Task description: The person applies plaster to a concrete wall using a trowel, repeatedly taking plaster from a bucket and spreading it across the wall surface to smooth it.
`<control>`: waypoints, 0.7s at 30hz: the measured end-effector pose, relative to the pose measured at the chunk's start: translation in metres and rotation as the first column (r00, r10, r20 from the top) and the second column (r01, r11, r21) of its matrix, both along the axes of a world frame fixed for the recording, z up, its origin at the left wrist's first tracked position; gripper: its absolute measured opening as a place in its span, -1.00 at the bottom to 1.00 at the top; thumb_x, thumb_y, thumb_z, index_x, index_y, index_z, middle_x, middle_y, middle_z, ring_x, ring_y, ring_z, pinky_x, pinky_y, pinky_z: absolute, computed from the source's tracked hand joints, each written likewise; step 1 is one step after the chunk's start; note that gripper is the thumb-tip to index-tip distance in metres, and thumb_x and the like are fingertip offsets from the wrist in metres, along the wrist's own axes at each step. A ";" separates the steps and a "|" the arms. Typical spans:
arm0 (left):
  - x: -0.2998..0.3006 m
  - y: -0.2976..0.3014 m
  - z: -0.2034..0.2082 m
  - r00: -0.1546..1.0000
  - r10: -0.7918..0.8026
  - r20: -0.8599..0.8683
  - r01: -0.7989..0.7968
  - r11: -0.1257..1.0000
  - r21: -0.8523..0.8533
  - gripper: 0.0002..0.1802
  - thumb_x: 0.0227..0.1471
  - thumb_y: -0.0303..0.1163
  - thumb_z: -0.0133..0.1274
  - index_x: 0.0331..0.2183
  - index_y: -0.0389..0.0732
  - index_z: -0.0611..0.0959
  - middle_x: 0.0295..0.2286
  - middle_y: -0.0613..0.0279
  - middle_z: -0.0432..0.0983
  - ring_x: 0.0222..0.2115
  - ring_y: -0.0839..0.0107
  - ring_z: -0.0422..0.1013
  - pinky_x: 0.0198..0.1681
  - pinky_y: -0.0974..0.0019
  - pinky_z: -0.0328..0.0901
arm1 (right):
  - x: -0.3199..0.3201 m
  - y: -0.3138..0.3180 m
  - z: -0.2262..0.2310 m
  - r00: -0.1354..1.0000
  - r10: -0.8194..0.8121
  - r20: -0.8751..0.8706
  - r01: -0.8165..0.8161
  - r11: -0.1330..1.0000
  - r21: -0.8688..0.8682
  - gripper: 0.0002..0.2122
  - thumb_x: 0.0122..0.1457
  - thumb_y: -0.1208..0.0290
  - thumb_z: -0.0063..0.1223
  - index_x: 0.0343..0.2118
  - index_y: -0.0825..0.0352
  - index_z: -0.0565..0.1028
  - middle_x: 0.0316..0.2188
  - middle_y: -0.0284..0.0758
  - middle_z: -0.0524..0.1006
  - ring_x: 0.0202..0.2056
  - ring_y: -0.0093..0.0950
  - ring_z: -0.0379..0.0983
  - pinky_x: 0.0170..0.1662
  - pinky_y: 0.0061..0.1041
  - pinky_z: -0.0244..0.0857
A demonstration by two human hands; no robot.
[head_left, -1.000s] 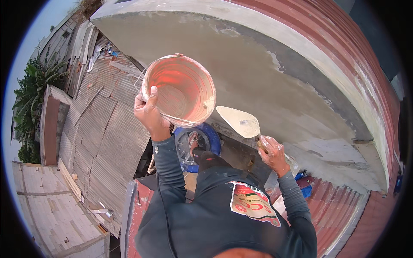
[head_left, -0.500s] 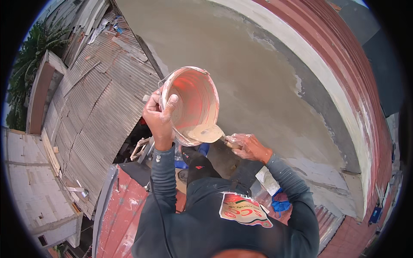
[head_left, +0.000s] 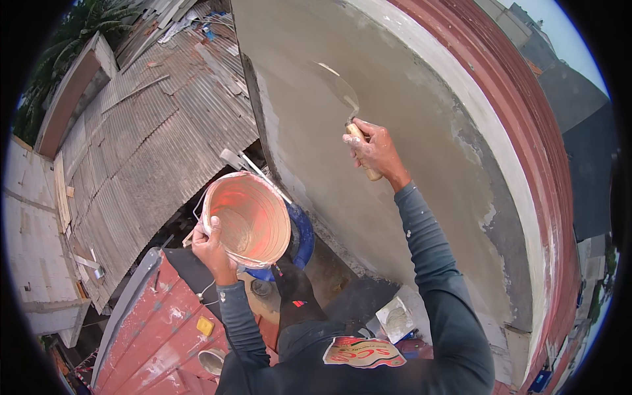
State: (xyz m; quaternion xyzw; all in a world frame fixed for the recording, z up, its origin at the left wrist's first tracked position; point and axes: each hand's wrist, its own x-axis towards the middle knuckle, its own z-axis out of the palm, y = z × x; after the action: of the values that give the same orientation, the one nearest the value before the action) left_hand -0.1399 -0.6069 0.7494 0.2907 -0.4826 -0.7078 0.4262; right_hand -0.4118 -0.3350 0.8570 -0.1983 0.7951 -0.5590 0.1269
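My left hand (head_left: 214, 253) grips the near-left rim of a plaster-smeared bucket (head_left: 260, 214), thumb inside. The bucket tilts so its red, coated inside shows, with a thin layer of tan mix at the bottom. Farther off and to the right, my right hand (head_left: 380, 155) is closed round the wooden handle of a trowel (head_left: 355, 135). Its blade lies against the grey plastered wall (head_left: 421, 145), almost matching it in colour, with a pale streak of mix along the upper edge.
Below on the left spreads a rusty corrugated roof (head_left: 151, 138). Nearer me is a red metal roof (head_left: 171, 322) with a yellow block (head_left: 205, 326) and a pale cup (head_left: 211, 361). A blue hoop-like rim (head_left: 303, 237) shows behind the bucket. A white tray (head_left: 396, 320) sits by my right side.
My right hand has carried the trowel from the bucket's mouth up and away onto the wall. My left hand has lowered the bucket toward the lower left.
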 end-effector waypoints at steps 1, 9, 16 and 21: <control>0.007 -0.006 -0.009 1.000 -0.010 0.013 0.010 1.000 0.015 -0.79 0.14 -0.45 0.24 -0.46 -0.19 0.53 -0.43 0.32 0.53 -0.42 0.59 0.41 -0.27 0.42 0.37 | -0.019 -0.010 0.001 0.997 0.016 0.073 -0.011 0.998 -0.064 -0.68 0.21 0.38 0.18 -0.09 0.55 0.53 -0.37 -0.24 0.57 -0.54 -0.54 0.48 -0.63 -0.55 0.36; 0.030 -0.016 -0.027 0.993 0.060 0.097 -0.069 0.994 0.088 -0.88 0.10 -0.51 0.26 -0.39 -0.26 0.62 -0.43 0.39 0.53 -0.42 0.63 0.35 -0.29 0.49 0.28 | -0.041 -0.007 -0.093 0.979 -0.119 0.168 0.067 0.956 0.286 -0.82 0.18 0.42 0.17 -0.31 0.47 0.54 -0.56 -0.35 0.49 -0.60 -0.58 0.44 -0.64 -0.51 0.32; 0.033 -0.022 -0.073 0.982 0.040 0.183 -0.058 0.994 0.096 -0.83 0.10 -0.51 0.25 -0.24 -0.34 0.66 -0.37 0.37 0.56 -0.40 0.64 0.37 -0.26 0.51 0.28 | -0.042 -0.040 0.027 0.984 -0.180 -0.013 0.180 0.982 0.051 -0.67 0.19 0.40 0.18 -0.06 0.52 0.53 -0.54 -0.34 0.49 -0.62 -0.61 0.42 -0.62 -0.51 0.33; 0.038 -0.013 -0.075 0.984 0.013 0.179 -0.042 0.986 0.163 -0.77 0.08 -0.51 0.27 -0.19 -0.36 0.67 -0.35 0.36 0.56 -0.38 0.64 0.37 -0.23 0.51 0.27 | -0.013 -0.024 0.030 0.954 -0.218 -0.205 0.227 0.974 0.023 -0.46 0.18 0.38 0.22 0.18 0.55 0.39 -0.49 -0.31 0.52 -0.61 -0.62 0.43 -0.61 -0.51 0.34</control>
State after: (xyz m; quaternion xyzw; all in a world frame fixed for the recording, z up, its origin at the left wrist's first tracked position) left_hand -0.1023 -0.6200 0.6748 0.3937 -0.4541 -0.7107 0.3656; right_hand -0.4245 -0.3593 0.8874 -0.1601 0.8338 -0.5282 -0.0134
